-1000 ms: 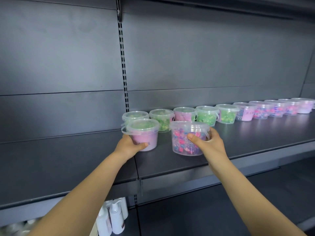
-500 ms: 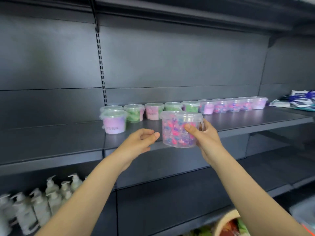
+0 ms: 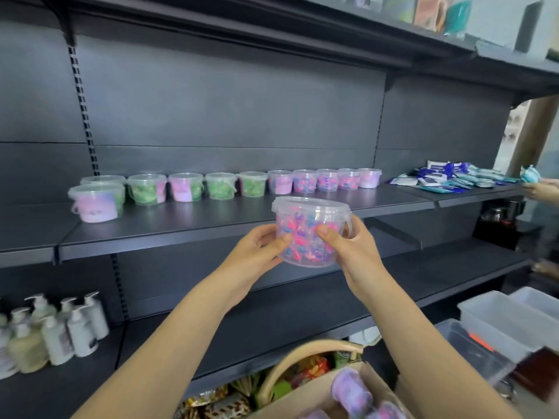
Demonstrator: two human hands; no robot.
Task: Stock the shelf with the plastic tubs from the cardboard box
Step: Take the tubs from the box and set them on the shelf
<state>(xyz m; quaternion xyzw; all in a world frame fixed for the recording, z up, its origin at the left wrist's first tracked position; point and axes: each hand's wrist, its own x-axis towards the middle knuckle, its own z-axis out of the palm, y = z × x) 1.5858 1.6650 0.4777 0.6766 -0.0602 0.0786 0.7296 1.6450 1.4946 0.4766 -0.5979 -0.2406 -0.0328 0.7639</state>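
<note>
1. Left hand has closed onto the clear round plastic tub of pink-blue pods, joining the right hand's grip.
2. Bare dark metal shelf lies open before the row of lidded tubs.
3. Tub hangs between both hands, just off the shelf's front edge.

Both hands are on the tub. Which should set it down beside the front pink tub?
Right, probably. The right hand wraps the tub on its handle side, thumb across the front; the left hand sits on the side facing the pink tub, so it would likely be in the way there.
</note>
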